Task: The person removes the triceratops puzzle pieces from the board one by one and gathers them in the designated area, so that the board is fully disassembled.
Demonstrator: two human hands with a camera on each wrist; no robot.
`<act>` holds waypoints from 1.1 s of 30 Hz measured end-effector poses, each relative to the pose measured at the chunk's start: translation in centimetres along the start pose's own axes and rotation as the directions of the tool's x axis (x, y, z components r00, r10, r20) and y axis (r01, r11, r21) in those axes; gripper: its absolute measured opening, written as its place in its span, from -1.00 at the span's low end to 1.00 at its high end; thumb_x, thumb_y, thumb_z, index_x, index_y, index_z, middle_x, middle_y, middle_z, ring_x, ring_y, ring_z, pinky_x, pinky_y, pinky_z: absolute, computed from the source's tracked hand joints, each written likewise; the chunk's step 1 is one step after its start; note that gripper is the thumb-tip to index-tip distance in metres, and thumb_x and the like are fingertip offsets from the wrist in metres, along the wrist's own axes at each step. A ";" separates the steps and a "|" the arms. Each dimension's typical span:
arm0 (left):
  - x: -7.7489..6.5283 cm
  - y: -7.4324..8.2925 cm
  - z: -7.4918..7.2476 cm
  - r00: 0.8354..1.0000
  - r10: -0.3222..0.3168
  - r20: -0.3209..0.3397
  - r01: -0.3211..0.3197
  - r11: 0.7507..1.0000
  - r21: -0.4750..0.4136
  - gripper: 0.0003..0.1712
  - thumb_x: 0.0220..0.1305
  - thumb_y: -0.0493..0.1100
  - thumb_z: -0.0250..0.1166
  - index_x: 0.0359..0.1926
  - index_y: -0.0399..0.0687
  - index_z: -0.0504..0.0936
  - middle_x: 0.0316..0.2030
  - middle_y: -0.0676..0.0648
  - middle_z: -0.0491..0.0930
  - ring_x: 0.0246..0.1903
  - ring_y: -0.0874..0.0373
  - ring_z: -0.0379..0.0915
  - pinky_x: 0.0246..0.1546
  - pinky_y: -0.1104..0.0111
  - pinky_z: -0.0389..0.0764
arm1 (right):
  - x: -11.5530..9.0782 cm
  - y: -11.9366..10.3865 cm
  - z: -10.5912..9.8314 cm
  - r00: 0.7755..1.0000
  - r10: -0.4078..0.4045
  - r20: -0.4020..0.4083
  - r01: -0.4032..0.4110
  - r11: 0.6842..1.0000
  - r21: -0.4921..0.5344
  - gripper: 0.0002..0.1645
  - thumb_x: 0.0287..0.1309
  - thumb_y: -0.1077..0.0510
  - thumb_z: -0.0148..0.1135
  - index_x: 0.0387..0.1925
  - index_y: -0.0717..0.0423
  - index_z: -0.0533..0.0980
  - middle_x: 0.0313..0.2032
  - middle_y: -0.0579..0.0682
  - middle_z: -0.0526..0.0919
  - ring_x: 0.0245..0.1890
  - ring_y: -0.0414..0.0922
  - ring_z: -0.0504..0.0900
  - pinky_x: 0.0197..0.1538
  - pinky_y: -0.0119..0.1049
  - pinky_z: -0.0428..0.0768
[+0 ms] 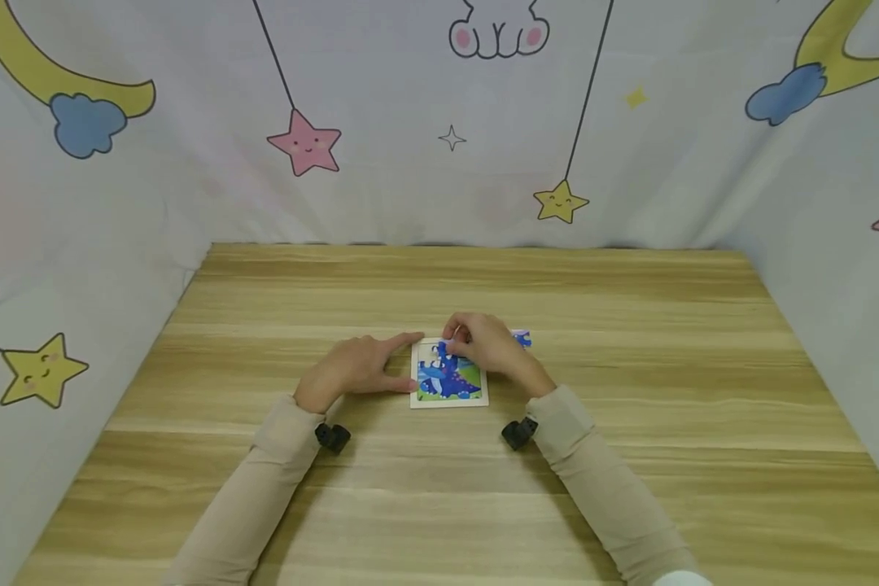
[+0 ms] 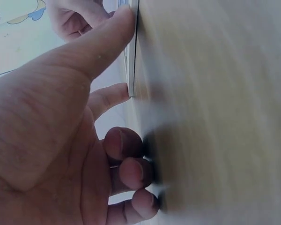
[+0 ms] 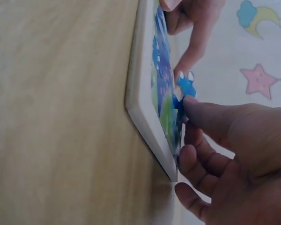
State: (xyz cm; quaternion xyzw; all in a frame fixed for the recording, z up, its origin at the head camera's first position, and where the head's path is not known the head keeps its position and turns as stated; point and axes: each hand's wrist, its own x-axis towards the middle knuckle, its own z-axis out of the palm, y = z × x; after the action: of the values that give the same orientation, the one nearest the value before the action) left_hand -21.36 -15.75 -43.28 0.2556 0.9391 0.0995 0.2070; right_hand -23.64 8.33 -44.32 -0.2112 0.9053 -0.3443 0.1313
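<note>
A square dinosaur puzzle with a white frame (image 1: 448, 404) lies on the table in the head view, its upper part without pieces. My left hand (image 1: 357, 366) braces the frame's left side, thumb and forefinger spread along it. In the left wrist view, its other fingers (image 2: 136, 173) rest loosely bent on the table. Over the upper part of the puzzle, my right hand (image 1: 492, 345) pinches a blue puzzle piece (image 3: 186, 86) between thumb and fingers. That piece stands tilted above the board in the right wrist view. The fingers hide part of it.
Another blue and purple puzzle piece (image 1: 522, 337) lies just right of the board, partly behind my right hand. The wooden table (image 1: 630, 488) ends at a printed cloth backdrop (image 1: 410, 195). Small black cameras (image 1: 333, 438) sit at both wrists.
</note>
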 end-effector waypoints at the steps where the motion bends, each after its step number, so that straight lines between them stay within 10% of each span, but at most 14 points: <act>1: 0.0 0.0 0.0 1.000 -0.002 -0.001 0.002 1.000 0.001 0.02 0.21 0.44 0.25 0.57 0.23 0.12 -0.67 0.04 0.26 -0.64 0.19 0.10 -0.58 0.31 0.24 | 0.0 0.0 -0.1 1.000 -0.005 -0.002 0.005 1.000 0.017 -0.94 0.34 0.14 0.29 -0.23 0.05 0.58 -0.41 -0.07 0.55 -0.40 -0.15 0.47 -0.27 -0.29 0.40; 13: 0.0 0.0 -0.1 0.999 -0.034 0.003 0.033 0.999 0.009 0.01 0.20 0.46 0.25 0.56 0.30 0.11 -0.65 0.03 0.25 -0.62 0.17 0.13 -0.56 0.29 0.25 | -0.1 0.3 -1.8 0.997 -0.010 0.080 -0.003 0.986 0.164 -0.91 0.39 0.16 0.23 -0.24 0.10 0.60 -0.40 -0.06 0.50 -0.35 -0.13 0.44 -0.25 -0.29 0.40; 33: -0.2 0.1 0.0 1.000 -0.009 -0.023 0.008 1.000 -0.019 0.02 0.19 0.45 0.27 0.56 0.25 0.14 -0.66 0.05 0.19 -0.62 0.18 0.05 -0.55 0.29 0.20 | -3.8 4.7 -8.4 0.994 0.093 0.063 -0.100 0.986 0.136 -0.88 0.41 0.18 0.20 -0.23 0.15 0.60 -0.34 0.01 0.57 -0.33 -0.05 0.44 -0.25 -0.20 0.42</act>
State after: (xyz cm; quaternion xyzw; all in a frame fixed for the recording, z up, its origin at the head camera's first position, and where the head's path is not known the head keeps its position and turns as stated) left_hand -21.13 -15.77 -43.15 0.2484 0.9416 0.1104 0.1988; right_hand -24.94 18.04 -41.03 -0.1671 0.8843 -0.3934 0.1877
